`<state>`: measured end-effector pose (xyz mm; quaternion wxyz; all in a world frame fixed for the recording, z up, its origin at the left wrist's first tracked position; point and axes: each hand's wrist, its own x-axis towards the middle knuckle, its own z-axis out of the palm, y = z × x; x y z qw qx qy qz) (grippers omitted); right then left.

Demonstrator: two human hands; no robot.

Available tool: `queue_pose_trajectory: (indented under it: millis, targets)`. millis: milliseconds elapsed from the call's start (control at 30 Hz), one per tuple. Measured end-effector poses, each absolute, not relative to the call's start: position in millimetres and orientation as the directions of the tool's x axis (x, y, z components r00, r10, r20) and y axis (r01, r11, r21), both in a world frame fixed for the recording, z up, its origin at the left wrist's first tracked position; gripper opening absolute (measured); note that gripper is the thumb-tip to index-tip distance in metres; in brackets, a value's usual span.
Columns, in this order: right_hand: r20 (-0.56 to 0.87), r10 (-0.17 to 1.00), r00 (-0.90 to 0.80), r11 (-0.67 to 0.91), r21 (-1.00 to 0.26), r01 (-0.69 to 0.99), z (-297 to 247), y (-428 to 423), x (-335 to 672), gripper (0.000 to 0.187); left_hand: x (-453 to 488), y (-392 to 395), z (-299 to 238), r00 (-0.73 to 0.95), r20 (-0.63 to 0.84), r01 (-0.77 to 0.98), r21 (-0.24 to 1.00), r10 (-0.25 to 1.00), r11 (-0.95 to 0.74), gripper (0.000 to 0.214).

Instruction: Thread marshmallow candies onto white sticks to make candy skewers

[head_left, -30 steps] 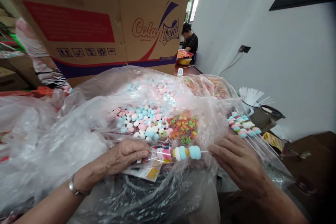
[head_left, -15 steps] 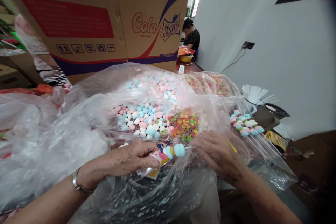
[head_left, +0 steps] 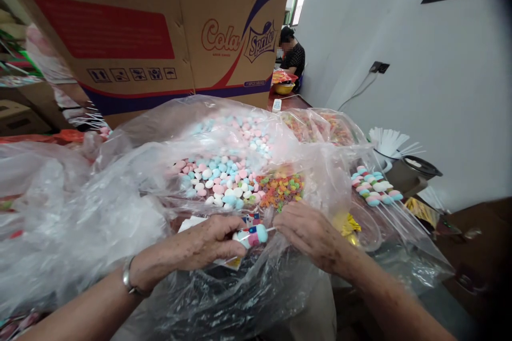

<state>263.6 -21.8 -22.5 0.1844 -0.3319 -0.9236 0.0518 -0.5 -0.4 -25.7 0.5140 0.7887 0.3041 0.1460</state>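
Note:
My left hand (head_left: 200, 242) pinches a small clear printed wrapper (head_left: 253, 240) between thumb and fingers. Most of a marshmallow skewer (head_left: 262, 233) sits inside it, with a pale blue end piece facing right. The fingers of my right hand (head_left: 310, 232) are closed on the skewer's thin white stick (head_left: 271, 229). Beneath my left hand lie more flat wrappers (head_left: 234, 263), partly covered. Just beyond both hands are loose pink, white and blue marshmallows (head_left: 228, 186) and a heap of small coloured gummy rings (head_left: 282, 190).
Clear plastic sheeting (head_left: 108, 202) spreads across the table. A large carton (head_left: 140, 26) stands behind. At right are several marshmallow skewers (head_left: 376, 186), gold ties (head_left: 352, 226), white sticks (head_left: 388, 141) and a dark jug (head_left: 416, 173). A co-worker (head_left: 294, 56) sits farther back.
My right hand has moved left, towards my left hand. The skewer has slid deeper into the wrapper, and the gold ties now show more beside my right wrist.

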Motion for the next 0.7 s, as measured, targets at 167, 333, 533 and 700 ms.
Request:
queue_pose_trajectory:
  millis: [167, 333, 533, 700]
  targets:
    - [0.301, 0.592, -0.748, 0.805, -0.178, 0.566, -21.3, -17.0, 247.1, 0.022, 7.2, -4.5, -36.7, 0.732, -0.283, 0.318, 0.946, 0.619, 0.056, 0.027]
    - [0.275, 0.558, -0.783, 0.830, -0.170, 0.532, -19.3, -7.8, 244.0, 0.024, 8.0, -8.0, -38.9, 0.707, -0.362, 0.342, 0.927, 0.608, 0.153, 0.022]
    - [0.276, 0.553, -0.786, 0.833, -0.181, 0.523, -18.6, -2.3, 256.1, 0.030, -4.2, -9.3, -29.6, 0.753, -0.300, 0.398, 0.916, 0.585, -0.042, 0.040]
    - [0.234, 0.553, -0.800, 0.832, -0.194, 0.519, -22.5, -9.0, 246.3, 0.028, -12.9, -9.3, -39.2, 0.750, -0.142, 0.444, 0.831, 0.645, -0.333, 0.035]
